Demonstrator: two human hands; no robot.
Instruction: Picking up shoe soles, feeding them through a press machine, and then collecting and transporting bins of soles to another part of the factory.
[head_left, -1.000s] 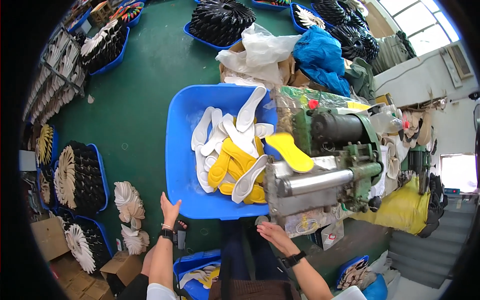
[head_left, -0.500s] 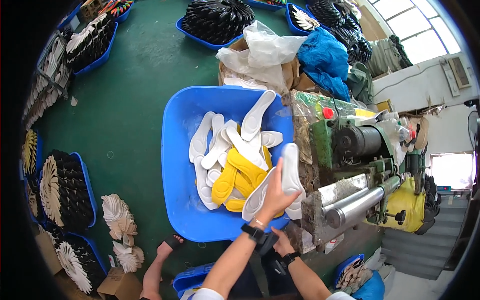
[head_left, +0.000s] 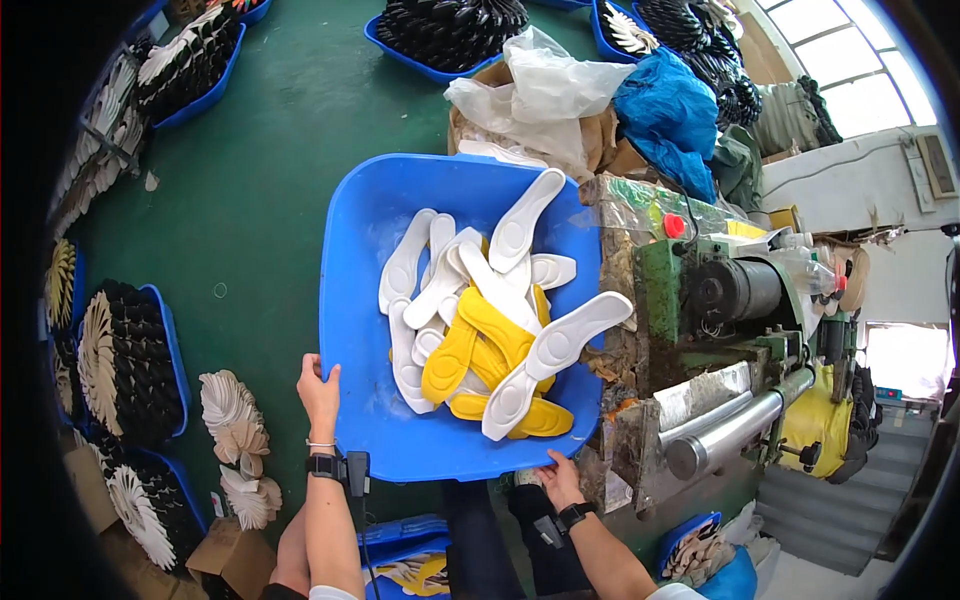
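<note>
A blue plastic tub (head_left: 345,250) holds a loose pile of white insoles (head_left: 402,262) and yellow insoles (head_left: 448,360). At its left side, my left hand (head_left: 319,396) is closed on the rim, thumb toward the tub and fingers outside. My right hand (head_left: 560,480) grips the near rim toward the right corner; its fingers are partly hidden under the edge. On top of the pile at the right, one white insole (head_left: 578,332) leans over the tub's right rim, overlapping another white insole (head_left: 510,402).
A green roller machine (head_left: 690,450) on a worn bench stands right against the tub. Behind are a cardboard box with clear plastic (head_left: 540,90) and a blue bag (head_left: 665,120). Tubs of stacked black soles (head_left: 135,370) line the left. Another tub (head_left: 405,535) sits below my arms.
My left hand has left the white insoles at the tub's right and now holds the left rim. The insole it held lies across the right rim. My right hand stays at the near rim.
</note>
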